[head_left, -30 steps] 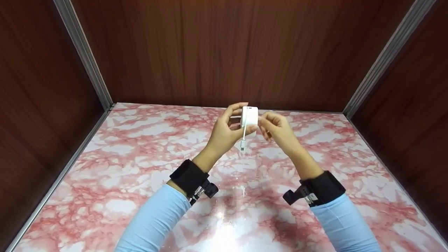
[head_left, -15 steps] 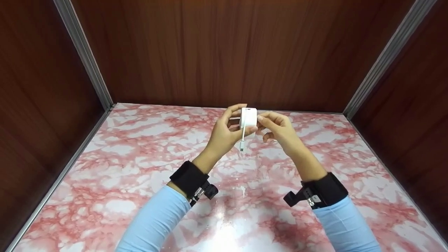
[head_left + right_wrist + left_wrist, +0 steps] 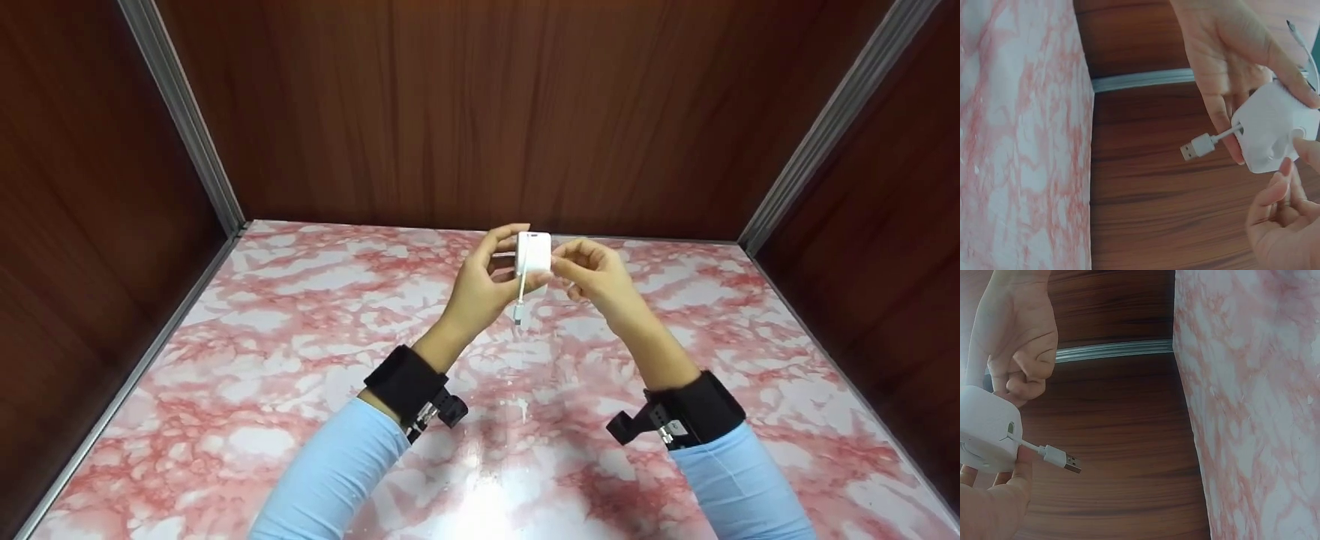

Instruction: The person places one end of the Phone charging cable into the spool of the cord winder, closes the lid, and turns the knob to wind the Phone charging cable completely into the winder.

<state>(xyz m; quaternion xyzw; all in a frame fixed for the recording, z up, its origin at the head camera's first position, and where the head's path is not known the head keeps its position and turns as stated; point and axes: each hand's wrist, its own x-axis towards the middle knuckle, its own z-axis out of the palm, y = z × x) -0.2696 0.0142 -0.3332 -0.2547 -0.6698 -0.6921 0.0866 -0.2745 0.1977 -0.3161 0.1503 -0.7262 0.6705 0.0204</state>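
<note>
- In the left hand (image 3: 484, 283) I saw a rounded white plastic box (image 3: 538, 253) gripped.
- The right hand (image 3: 601, 277) touched it; whether pinching, I couldn't tell.
- Its push, I judged, could dislodge the box.

Box (image 3: 535, 253) between left hand (image 3: 480, 283) and right hand (image 3: 600, 279), above tabletop (image 3: 300, 360); wall (image 3: 480, 112) behind, panels (image 3: 870, 247) left and right

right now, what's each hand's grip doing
Left hand: holding the white USB-cable case.
Right hand: curled at the case's side; whether it pinches anything, cannot tell.
</note>
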